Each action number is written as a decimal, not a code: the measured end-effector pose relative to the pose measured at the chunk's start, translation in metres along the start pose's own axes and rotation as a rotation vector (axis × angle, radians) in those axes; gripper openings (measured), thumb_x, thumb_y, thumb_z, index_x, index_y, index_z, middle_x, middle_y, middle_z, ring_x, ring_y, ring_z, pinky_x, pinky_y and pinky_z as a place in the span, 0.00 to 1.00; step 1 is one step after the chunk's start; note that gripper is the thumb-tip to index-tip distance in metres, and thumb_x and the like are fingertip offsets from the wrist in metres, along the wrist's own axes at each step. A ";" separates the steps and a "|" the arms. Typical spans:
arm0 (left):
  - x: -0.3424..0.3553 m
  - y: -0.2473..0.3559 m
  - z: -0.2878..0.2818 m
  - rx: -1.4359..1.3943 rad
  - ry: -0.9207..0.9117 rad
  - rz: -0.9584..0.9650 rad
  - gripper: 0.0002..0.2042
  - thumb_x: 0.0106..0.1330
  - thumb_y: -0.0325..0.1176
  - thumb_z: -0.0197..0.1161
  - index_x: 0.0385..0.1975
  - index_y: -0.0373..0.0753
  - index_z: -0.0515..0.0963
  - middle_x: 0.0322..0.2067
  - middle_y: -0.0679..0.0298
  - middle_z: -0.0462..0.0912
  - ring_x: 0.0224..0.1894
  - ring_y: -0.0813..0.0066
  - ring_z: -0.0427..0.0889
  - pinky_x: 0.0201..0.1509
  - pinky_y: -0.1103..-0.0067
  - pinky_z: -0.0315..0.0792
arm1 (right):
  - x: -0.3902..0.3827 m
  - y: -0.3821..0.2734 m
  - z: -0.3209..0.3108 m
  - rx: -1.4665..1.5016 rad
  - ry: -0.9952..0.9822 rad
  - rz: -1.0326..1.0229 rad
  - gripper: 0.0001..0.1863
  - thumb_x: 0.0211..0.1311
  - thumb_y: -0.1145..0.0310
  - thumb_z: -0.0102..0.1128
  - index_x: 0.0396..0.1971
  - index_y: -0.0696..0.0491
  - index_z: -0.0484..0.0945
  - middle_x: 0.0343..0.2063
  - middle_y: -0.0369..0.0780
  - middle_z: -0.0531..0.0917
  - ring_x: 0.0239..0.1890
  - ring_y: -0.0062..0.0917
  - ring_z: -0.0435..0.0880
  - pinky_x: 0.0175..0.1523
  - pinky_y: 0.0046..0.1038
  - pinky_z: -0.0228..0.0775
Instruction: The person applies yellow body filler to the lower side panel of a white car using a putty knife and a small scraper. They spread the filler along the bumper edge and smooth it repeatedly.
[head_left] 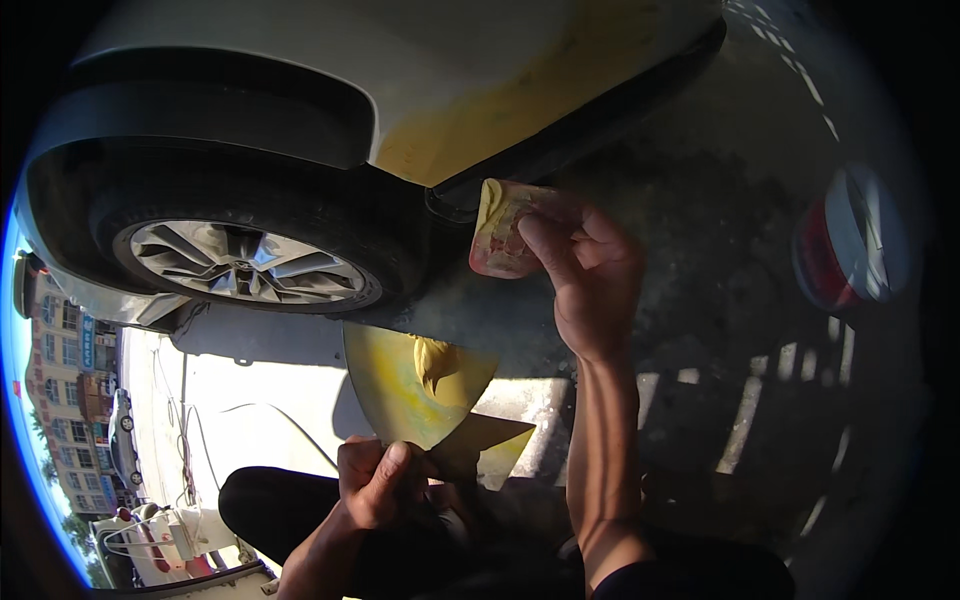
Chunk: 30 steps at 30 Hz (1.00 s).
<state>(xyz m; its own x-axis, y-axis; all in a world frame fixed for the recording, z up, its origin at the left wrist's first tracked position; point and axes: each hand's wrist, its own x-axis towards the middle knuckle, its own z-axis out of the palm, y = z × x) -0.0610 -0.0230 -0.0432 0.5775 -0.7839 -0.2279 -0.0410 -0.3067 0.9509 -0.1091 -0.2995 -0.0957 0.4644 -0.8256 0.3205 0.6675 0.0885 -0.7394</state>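
Note:
My right hand (590,275) grips a small reddish spreader (492,245) smeared with pale yellow paste, its thumb across the face, just below the car's lower body panel (455,130), which has a yellowish patch. My left hand (375,475) is closed on the handle of a yellow-streaked mixing board (390,390). A lump of yellow paste (432,360) sits near the board's upper middle. A dark pointed shadow or part lies across the board's lower right, too dark to make out.
The car's wheel (243,265) and black arch trim are at upper left. A red-and-white bucket (850,240) stands on the floor (710,240) at right. Cables (185,420) run over the sunlit ground at left, with a distant car (123,435) and buildings beyond. My dark-clad knee (260,505) is below.

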 end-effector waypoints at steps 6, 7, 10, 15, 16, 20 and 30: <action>0.003 0.001 -0.011 -0.026 -0.069 -0.013 0.25 0.80 0.39 0.48 0.24 0.25 0.80 0.11 0.62 0.75 0.13 0.77 0.74 0.19 0.80 0.69 | -0.014 -0.017 -0.005 0.092 -0.323 0.172 0.13 0.65 0.81 0.64 0.49 0.64 0.81 0.40 0.43 0.89 0.43 0.23 0.87 0.51 0.26 0.80; 0.002 0.002 -0.013 -0.035 -0.081 -0.016 0.25 0.80 0.39 0.48 0.24 0.25 0.80 0.12 0.62 0.75 0.13 0.77 0.74 0.19 0.80 0.69 | -0.016 -0.018 -0.003 0.089 -0.353 0.189 0.13 0.65 0.81 0.64 0.49 0.64 0.81 0.40 0.44 0.89 0.43 0.24 0.88 0.51 0.27 0.81; 0.004 0.003 -0.016 -0.134 -0.118 0.009 0.24 0.79 0.37 0.50 0.24 0.24 0.79 0.13 0.60 0.77 0.14 0.77 0.75 0.19 0.80 0.70 | -0.013 -0.018 -0.009 0.023 -0.517 0.098 0.14 0.57 0.86 0.64 0.45 0.64 0.84 0.39 0.47 0.89 0.42 0.26 0.89 0.50 0.27 0.82; 0.005 0.004 -0.022 -0.179 -0.157 0.040 0.23 0.79 0.37 0.52 0.24 0.24 0.79 0.14 0.60 0.77 0.14 0.77 0.75 0.19 0.79 0.70 | -0.013 -0.032 -0.007 -0.111 -0.620 0.112 0.18 0.48 0.93 0.63 0.39 0.60 0.87 0.35 0.44 0.89 0.37 0.27 0.89 0.44 0.27 0.84; 0.005 0.003 -0.023 -0.200 -0.168 0.043 0.23 0.79 0.37 0.52 0.24 0.25 0.79 0.14 0.60 0.77 0.14 0.77 0.75 0.19 0.79 0.69 | -0.007 -0.039 -0.009 -0.199 -0.728 0.074 0.24 0.39 0.94 0.46 0.38 0.67 0.84 0.34 0.52 0.86 0.39 0.37 0.89 0.51 0.36 0.87; 0.002 -0.004 -0.030 -0.200 -0.167 0.047 0.23 0.79 0.38 0.52 0.24 0.25 0.79 0.15 0.59 0.78 0.13 0.77 0.74 0.18 0.80 0.68 | -0.004 -0.043 -0.009 -0.342 -0.821 -0.050 0.17 0.46 0.91 0.56 0.37 0.65 0.86 0.35 0.49 0.88 0.37 0.31 0.88 0.41 0.30 0.86; 0.002 0.002 -0.033 -0.097 -0.072 0.041 0.23 0.79 0.38 0.52 0.24 0.26 0.81 0.15 0.61 0.79 0.15 0.79 0.78 0.19 0.82 0.70 | -0.004 -0.075 0.001 -0.795 -0.693 -0.357 0.15 0.45 0.87 0.69 0.35 0.58 0.86 0.32 0.40 0.86 0.34 0.27 0.84 0.40 0.26 0.79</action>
<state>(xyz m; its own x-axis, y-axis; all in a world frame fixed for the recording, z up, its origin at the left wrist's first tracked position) -0.0333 -0.0077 -0.0349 0.5168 -0.8327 -0.1991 0.0175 -0.2222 0.9748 -0.1605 -0.3022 -0.0411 0.7103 -0.2205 0.6684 0.3799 -0.6793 -0.6279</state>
